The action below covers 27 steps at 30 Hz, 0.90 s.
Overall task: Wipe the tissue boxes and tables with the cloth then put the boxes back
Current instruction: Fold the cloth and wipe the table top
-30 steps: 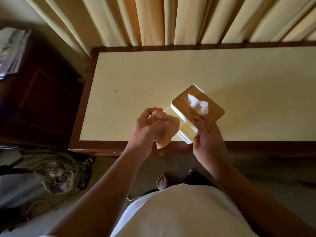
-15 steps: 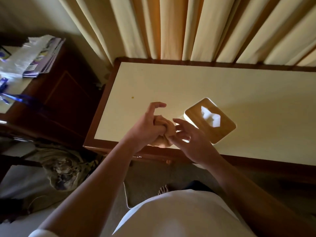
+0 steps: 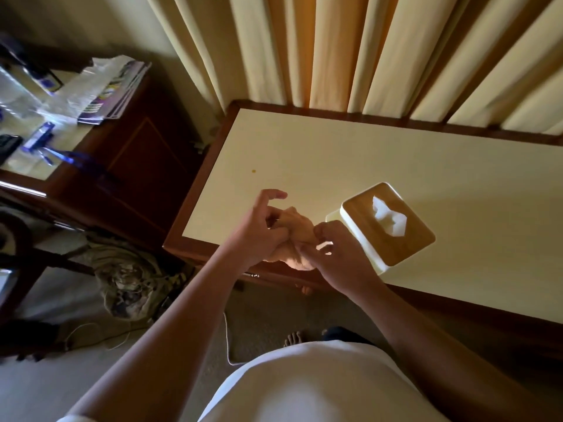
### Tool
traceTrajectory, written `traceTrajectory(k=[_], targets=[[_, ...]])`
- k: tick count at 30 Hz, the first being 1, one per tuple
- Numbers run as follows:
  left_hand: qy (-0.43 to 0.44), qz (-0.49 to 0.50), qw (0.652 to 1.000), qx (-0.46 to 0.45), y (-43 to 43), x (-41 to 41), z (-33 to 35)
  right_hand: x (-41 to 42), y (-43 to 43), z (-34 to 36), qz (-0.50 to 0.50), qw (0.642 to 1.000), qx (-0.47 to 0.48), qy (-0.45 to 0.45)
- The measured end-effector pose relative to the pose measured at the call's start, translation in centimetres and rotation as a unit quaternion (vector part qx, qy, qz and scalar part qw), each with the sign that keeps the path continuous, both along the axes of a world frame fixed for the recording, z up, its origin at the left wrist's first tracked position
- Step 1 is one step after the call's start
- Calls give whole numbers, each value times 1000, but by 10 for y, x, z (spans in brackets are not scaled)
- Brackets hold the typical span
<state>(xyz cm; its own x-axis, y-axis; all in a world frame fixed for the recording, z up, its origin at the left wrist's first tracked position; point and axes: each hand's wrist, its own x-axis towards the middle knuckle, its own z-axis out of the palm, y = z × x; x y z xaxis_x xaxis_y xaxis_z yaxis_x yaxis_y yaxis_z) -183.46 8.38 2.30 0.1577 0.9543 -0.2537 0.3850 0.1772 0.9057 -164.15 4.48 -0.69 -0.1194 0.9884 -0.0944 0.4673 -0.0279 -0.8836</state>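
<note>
A tissue box (image 3: 384,226) with a wooden lid and cream sides stands on the cream table (image 3: 335,159) near its front edge, a white tissue poking from the slot. Just left of the box, over the table's front edge, both hands work a bunched peach cloth (image 3: 297,236). My left hand (image 3: 259,229) grips the cloth from the left, index finger raised. My right hand (image 3: 338,257) pinches the cloth from the right and is off the box.
Cream and orange curtains (image 3: 350,53) hang behind the table. A small yellow speck (image 3: 253,171) lies on the tabletop's left part. To the left stands a dark wooden cabinet (image 3: 146,153) with magazines and plastic bags. A bag and cables lie on the floor.
My right hand let go of the tissue box, which now stands on the table, and joined the left hand on the cloth. The camera view has shifted leftwards and downwards.
</note>
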Motion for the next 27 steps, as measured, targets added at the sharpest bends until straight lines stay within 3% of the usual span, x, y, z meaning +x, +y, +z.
traceTrajectory(k=[6,10,13,23,27], targets=[[-61,89,990,-94,-7,-1,-1,1,7,13,-8,998,-36,52],[-116,156,975,-112,-10,-13,-9,-6,16,16,-18,998,-29,55],[-102,200,968,-110,-9,-23,-19,-17,28,11,-43,998,-21,35],[107,246,963,-20,45,-66,-40,-79,82,-23,-43,999,7,-15],[231,193,952,60,58,-86,-54,-99,102,-46,22,987,32,-156]])
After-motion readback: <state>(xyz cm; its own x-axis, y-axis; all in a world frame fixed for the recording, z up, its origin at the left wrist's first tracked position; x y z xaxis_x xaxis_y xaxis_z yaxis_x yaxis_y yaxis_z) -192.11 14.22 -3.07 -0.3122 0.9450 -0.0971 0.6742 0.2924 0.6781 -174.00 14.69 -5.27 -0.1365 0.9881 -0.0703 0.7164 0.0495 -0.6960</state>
